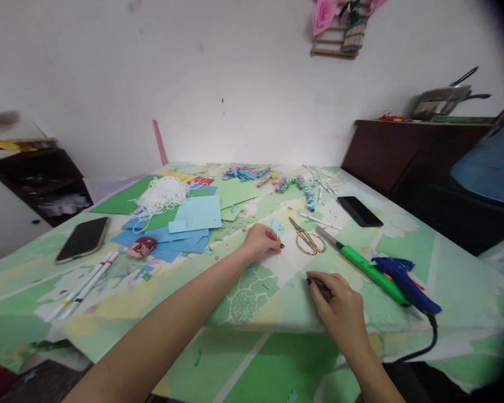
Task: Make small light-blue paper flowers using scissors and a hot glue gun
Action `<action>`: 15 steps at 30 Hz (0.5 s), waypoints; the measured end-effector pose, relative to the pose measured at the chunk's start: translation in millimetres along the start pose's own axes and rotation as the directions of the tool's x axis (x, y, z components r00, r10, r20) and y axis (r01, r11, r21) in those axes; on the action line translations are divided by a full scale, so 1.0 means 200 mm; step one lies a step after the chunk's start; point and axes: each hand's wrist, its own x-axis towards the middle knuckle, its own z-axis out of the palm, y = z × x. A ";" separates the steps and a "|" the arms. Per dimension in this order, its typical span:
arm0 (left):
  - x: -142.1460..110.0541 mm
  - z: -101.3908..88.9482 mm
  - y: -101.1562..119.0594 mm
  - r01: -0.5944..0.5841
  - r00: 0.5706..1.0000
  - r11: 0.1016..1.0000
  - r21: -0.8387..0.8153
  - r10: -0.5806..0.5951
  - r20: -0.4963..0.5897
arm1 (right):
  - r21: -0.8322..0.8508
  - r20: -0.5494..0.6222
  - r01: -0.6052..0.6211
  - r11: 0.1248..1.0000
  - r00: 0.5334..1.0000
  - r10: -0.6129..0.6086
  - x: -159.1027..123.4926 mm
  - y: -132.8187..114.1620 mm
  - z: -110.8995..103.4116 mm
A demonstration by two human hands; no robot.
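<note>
Sheets (199, 212), beyond left fingers, flat, unrolled | string (163, 194), atop them, heaped | rolls (309, 200), beyond both hands' fingers, formed | left hand (259, 242), fingertips pinched, contents unclear | right hand (341, 296), fingers curled, contents unclear | scissors (301, 230), ahead of right fingers, unheld | scrap (276, 225), just past left fingertips

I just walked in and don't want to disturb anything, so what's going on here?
A person is working with small things at a table. The left hand has its fingers drawn together near gold-handled scissors; the right hand is curled nearer the front edge. What either holds, if anything, is unclear. A green-handled tool and blue glue gun lie to the right, white string on coloured paper to the left.
</note>
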 end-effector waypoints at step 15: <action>0.12 -0.09 0.04 -0.083 0.973 0.846 0.527 0.183 -0.141 | -0.102 -0.126 0.234 0.967 0.961 -0.246 -0.07 -0.01 0.04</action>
